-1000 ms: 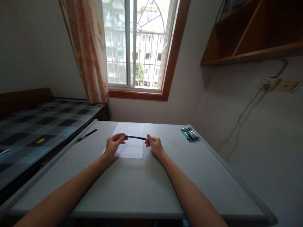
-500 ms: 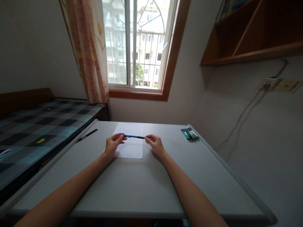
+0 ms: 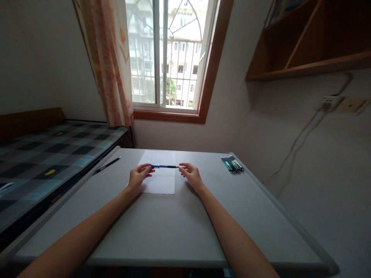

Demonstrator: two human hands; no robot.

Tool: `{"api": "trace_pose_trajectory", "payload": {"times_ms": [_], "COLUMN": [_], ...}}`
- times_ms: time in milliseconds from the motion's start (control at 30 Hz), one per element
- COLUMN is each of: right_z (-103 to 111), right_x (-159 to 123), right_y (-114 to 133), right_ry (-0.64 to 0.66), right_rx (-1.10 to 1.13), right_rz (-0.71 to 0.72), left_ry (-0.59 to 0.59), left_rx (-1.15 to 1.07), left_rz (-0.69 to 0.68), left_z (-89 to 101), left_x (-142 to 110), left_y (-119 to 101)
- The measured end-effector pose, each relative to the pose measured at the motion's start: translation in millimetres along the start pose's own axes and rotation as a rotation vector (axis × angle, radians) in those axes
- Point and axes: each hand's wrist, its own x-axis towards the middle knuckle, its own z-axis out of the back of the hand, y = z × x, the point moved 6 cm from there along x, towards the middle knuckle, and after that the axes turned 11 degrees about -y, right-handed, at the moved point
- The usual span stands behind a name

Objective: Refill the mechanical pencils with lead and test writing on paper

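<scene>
My left hand pinches the left end of a blue pen between thumb and fingers. The pen is level, with its dark grip and thin tip pointing right, above a white sheet of paper on the table. My right hand is beside the tip, its thumb and index finger slightly apart. Whether those fingertips touch the tip is hard to see. A black pen lies near the table's left edge. Several dark pens with green and yellow parts lie in a row at the far right.
The grey-white table has raised side edges. To its left stands a bed with a checked cover. Behind are a curtain and a barred window. A wooden shelf and a socket with cables are on the right wall.
My right hand has loosened and shifted slightly right, so the pen's thin tip now shows. The left hand keeps the pen almost in the same place.
</scene>
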Motion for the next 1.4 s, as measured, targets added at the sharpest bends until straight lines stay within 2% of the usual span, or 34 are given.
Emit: {"api": "trace_pose_trajectory", "payload": {"times_ms": [200,400,533,767,1133,1300,1400], "right_z": [-3,-6,-5,-4,-4,-1,-1], "right_x": [-3,-6,-5,-5,-6,-4,-4], "right_y": [4,3,3,11,8,10,12], "right_ry": [0.032,0.047,0.023,0.025,0.045,-0.013,-0.004], "right_rx": [-0.058,-0.084,-0.054,-0.038,-0.149,-0.072,-0.074], "right_rz": [0.045,0.020,-0.014,0.071,0.092,0.087,0.100], "left_ry": [0.020,0.056,0.040,0.018,0.046,0.019,0.006], "left_rx": [0.011,0.039,0.041,0.034,0.089,0.082,0.078], "left_rz": [-0.006,-0.008,0.000,-0.005,-0.029,-0.021,-0.017], "left_z": [-0.8,-4.1,-1.8,2.3,-3.4,-0.1,1.3], "left_x": [0,-2,-1,3,-2,0,1], "left_y": [1,0,0,3,-2,0,0]}}
